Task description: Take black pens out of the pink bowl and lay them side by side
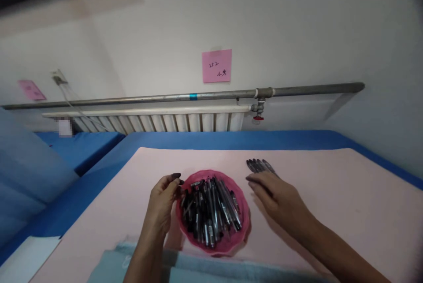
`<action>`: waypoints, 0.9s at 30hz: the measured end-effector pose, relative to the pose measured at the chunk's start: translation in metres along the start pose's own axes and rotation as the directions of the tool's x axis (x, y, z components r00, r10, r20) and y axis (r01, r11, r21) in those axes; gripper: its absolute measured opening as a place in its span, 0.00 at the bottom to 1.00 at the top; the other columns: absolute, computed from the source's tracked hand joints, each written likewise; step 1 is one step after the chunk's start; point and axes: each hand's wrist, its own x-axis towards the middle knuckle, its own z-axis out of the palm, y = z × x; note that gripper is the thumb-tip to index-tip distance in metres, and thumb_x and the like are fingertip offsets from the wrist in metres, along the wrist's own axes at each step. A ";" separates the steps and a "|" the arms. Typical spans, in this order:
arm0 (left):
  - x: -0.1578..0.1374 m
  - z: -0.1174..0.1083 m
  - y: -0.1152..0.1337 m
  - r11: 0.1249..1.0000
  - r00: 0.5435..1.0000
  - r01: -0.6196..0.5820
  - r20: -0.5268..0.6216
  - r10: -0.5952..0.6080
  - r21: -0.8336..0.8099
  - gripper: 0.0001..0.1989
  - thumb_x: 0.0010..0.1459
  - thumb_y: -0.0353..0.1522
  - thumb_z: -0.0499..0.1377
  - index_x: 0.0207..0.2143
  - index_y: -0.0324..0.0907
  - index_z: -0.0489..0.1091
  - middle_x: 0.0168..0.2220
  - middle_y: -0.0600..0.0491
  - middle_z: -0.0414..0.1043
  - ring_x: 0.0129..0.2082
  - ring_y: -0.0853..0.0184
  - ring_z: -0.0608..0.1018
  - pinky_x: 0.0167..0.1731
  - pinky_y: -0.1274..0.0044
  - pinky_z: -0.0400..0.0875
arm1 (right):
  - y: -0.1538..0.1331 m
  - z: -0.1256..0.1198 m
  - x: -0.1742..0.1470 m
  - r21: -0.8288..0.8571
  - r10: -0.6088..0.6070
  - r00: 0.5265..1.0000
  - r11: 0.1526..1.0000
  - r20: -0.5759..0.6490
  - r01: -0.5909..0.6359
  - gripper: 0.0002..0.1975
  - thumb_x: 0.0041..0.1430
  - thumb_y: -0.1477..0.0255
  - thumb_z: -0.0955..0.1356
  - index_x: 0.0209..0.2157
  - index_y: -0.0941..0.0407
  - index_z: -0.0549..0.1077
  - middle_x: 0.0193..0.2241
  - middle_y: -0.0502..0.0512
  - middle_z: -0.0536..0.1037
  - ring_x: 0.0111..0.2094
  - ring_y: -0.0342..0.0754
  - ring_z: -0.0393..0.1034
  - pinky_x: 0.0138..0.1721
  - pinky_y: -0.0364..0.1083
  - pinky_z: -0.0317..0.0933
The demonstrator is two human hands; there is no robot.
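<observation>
A round pink basket (pixel 246 223) with a wavy rim stands on the pink sheet, full of black and clear pens (pixel 211 208) lying in a loose heap. My left hand (pixel 162 199) is at the basket's left rim, its fingers curled against it; the exact contact is partly hidden. To the right of the basket, my right hand (pixel 276 195) is palm down with fingers stretched forward, apparently holding nothing. Just beyond those fingers, several capped pens (pixel 259 165) lie side by side in a row, their lower ends hidden behind my right hand.
Pink sheet (pixel 346 212) covers most of the blue table (pixel 228 139). Light-blue cloth (pixel 205 265) lies along the near edge, with white paper (pixel 28 256) at left. Behind are a radiator (pixel 181 121), a metal pipe (pixel 148 98) and a red-handled valve (pixel 258 118).
</observation>
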 end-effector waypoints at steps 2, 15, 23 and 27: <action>0.001 -0.001 0.000 0.996 0.998 -0.060 -0.016 0.062 0.072 0.12 0.43 0.35 0.62 0.31 0.37 0.71 0.23 0.56 0.70 0.19 0.74 0.69 0.21 0.80 0.63 | -0.025 0.013 -0.007 0.131 -0.190 0.981 0.974 0.043 0.183 0.10 0.60 0.72 0.60 0.38 0.53 0.71 0.32 0.56 0.75 0.35 0.50 0.69 0.37 0.48 0.65; -0.001 -0.004 -0.006 0.325 0.928 -0.347 0.272 0.254 0.880 0.08 0.52 0.29 0.52 0.29 0.41 0.71 0.30 0.49 0.71 0.32 0.64 0.72 0.33 0.74 0.61 | -0.026 0.048 -0.023 0.235 -0.262 0.943 0.948 0.206 0.213 0.13 0.57 0.80 0.59 0.37 0.57 0.72 0.33 0.57 0.73 0.35 0.49 0.69 0.36 0.49 0.67; -0.019 0.016 -0.007 -0.150 0.941 -0.314 0.329 0.086 0.938 0.11 0.52 0.28 0.52 0.36 0.40 0.72 0.37 0.44 0.72 0.40 0.56 0.71 0.38 0.68 0.56 | -0.025 0.048 -0.021 0.327 -0.166 0.984 0.935 0.068 0.135 0.11 0.58 0.77 0.59 0.35 0.54 0.71 0.32 0.53 0.74 0.34 0.46 0.70 0.36 0.46 0.66; -0.018 0.017 -0.005 -0.094 0.958 -0.265 0.273 0.084 0.960 0.12 0.55 0.30 0.50 0.36 0.41 0.72 0.36 0.46 0.72 0.39 0.59 0.72 0.38 0.69 0.56 | -0.022 0.047 -0.020 0.209 -0.158 0.987 0.964 -0.040 0.163 0.11 0.59 0.76 0.59 0.38 0.55 0.71 0.36 0.56 0.75 0.38 0.48 0.69 0.38 0.47 0.64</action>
